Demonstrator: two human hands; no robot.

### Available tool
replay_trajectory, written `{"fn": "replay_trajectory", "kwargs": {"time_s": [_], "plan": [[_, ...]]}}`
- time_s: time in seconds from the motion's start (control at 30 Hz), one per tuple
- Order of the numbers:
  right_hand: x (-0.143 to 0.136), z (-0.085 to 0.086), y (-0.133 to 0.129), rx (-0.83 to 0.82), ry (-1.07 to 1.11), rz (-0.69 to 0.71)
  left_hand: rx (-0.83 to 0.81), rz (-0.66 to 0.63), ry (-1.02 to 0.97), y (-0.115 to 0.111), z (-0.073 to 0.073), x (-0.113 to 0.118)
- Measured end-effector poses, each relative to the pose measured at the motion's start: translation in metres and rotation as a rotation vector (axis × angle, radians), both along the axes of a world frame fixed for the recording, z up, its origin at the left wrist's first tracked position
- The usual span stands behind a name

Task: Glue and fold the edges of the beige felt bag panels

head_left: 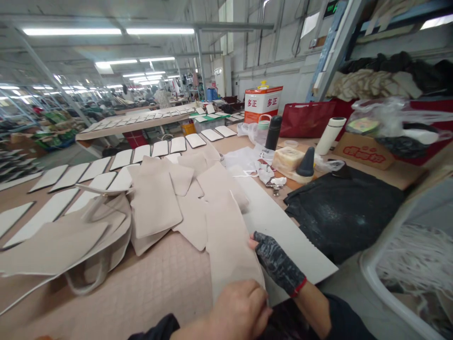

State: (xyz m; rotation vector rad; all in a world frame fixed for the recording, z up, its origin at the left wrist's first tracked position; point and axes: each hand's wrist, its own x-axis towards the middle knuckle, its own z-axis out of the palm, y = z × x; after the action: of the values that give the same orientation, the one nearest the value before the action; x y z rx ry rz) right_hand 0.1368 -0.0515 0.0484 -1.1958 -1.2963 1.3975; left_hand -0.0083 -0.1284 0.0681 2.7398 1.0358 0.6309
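Note:
A long beige sheet [230, 241] lies over a white board [290, 236] at the middle of the table. My left hand [240, 307], bare, is closed on the sheet's near right edge at the bottom of the view. My right hand [276, 259], in a dark fingerless glove with a red cuff, pinches the same edge farther up, above the white board. Several beige pieces [155, 203] overlap in a pile to the left of the sheet. Farther left lies a beige piece with a looped handle [99, 236].
Rows of white panels [95, 168] cover the table's left and far side. A black sheet [343, 208] lies at the right, with a black bottle [273, 132], a white bottle [331, 135] and a dark cone [306, 163] behind. A bin of scraps [375, 264] stands lower right.

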Motion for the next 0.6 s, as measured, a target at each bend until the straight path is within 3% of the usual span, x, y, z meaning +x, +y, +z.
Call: {"fn": "replay_trajectory", "kwargs": {"time_s": [0.07, 0.23, 0.37, 0.6], "plan": [[0.005, 0.002, -0.005, 0.006, -0.04, 0.066, -0.04, -0.037, -0.101, 0.007, 0.004, -0.005], [0.014, 0.013, -0.008, 0.02, -0.092, 0.323, 0.169, 0.129, -0.138, 0.047, 0.014, -0.029], [0.015, 0.016, -0.007, 0.029, -0.102, 0.371, 0.187, 0.063, -0.026, 0.065, 0.014, -0.042], [0.014, 0.003, -0.008, 0.028, -0.101, 0.39, 0.243, -0.04, 0.145, 0.067, 0.02, -0.049]]}}
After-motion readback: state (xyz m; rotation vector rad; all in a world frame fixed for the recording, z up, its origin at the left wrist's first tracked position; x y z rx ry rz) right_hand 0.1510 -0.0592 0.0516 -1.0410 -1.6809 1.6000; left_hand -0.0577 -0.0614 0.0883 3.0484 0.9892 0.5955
